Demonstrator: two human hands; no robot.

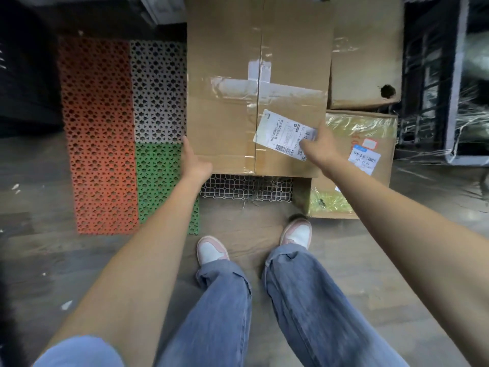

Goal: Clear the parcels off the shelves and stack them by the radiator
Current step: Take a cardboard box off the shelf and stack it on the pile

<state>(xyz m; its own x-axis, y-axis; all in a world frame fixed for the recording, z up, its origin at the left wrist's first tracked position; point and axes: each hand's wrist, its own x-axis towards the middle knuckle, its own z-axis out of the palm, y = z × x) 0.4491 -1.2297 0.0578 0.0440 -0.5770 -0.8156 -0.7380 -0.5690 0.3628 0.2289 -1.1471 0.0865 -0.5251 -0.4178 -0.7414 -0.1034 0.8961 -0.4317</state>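
The large taped cardboard parcel [258, 86] is held above the floor's grid mat [246, 187], left hand [194, 161] flat against its left near corner, right hand [318, 147] on its labelled right near corner, fingers [308, 144] extended, beside two stacked parcels [365, 75].

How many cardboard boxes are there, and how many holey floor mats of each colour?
Cardboard boxes: 3 (the big box in both hands, the box with a hole, the yellow-taped box)
Orange mats: 1
Grey mats: 1
Green mats: 1
White grid mats: 1
Total: 7
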